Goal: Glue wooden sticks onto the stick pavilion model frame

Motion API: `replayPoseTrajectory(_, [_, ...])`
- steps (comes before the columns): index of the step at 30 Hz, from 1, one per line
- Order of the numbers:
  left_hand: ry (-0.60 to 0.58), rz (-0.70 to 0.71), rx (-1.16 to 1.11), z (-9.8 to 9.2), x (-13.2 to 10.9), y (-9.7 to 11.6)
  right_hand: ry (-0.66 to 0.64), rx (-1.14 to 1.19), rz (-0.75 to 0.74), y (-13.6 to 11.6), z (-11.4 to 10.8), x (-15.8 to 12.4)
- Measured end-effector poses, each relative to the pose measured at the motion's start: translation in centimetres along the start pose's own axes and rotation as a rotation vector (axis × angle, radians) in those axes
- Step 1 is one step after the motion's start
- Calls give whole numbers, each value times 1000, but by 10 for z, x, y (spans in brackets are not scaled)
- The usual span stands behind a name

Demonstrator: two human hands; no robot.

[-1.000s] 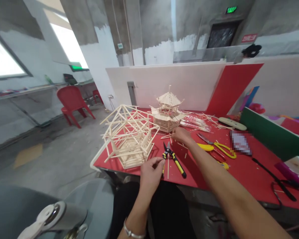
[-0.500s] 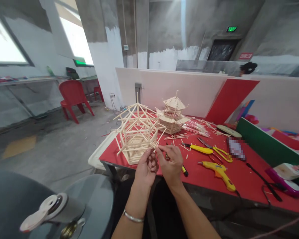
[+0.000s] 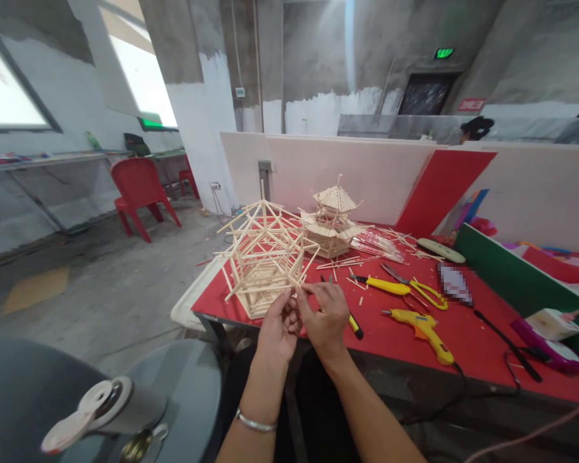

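A pavilion frame of thin wooden sticks stands at the near left of the red table. At its front right corner my left hand and my right hand meet, fingertips pinched close together. Whatever is between the fingers is too small to make out, and the stick ends lie right behind them. Just right of my right hand lies a yellow and black utility knife, partly covered by it. Behind the frame stands a finished-looking wooden pagoda model.
To the right lie a yellow glue gun, yellow-handled pliers and yellow-handled scissors. Loose sticks are scattered farther back. A green board edges the right side. A lidded cup stands on a grey stool at left.
The whole view has shifted slightly. Both hands stay pinched together at the frame's corner; the right hand's fingers have turned a little to the left, uncovering more of the knife.
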State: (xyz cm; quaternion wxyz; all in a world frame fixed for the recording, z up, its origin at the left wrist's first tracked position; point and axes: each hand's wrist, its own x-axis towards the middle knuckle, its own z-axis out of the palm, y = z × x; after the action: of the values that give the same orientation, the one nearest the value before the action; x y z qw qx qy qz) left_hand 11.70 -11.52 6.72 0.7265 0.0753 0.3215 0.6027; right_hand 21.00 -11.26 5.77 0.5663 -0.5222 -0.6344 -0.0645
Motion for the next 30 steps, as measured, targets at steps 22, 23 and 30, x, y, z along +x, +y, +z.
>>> replayPoseTrajectory(22, [-54, 122, 263, 20, -36, -32, -200, -317, 206, 94, -125, -26])
replayPoseTrajectory(23, [-40, 135, 274, 20, -34, -35, -207, -423, 282, 115, -137, -30])
replayPoseTrajectory(30, [-55, 115, 346, 24, -23, -63, -329, -330, 415, 143, -145, -48])
